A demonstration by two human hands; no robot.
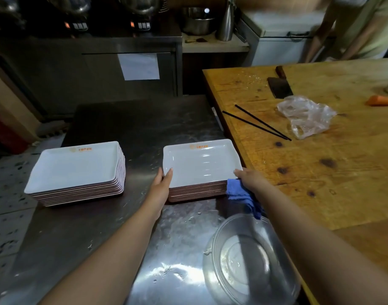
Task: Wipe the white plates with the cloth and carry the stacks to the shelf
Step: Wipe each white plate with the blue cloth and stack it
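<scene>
Head view: steel bench (114,227) fills lower left and centre of frame. Two stacks of white rectangular plates on it. Left stack (78,172) sits at mid-left, untouched, orange logo on top plate's far rim. Right stack (199,166) sits at frame centre, just beside edge of wooden bench (320,172) on the right.

Left hand (161,183) grips near-left corner of right stack, thumb lying on top plate's rim, other fingers curled round the stack's side. Right hand (249,179) holds near-right corner of the same stack, fingers curled over the rim, a blue cloth (241,194) bunched under the palm and hanging down against the stack's side. Whether the stack is lifted off the bench: cannot tell.

Clear round bowl (250,260) lower centre-right on steel bench, under right forearm. Water drops on the steel near it.

Wooden bench, right half of frame: black chopsticks (256,124), crumpled clear plastic bag (305,115), cleaver (280,84), carrot (381,100) at right edge.

Upper frame: steel cabinet with a white paper sheet (139,66), metal pot (197,22), another person (360,27) at upper right.
</scene>
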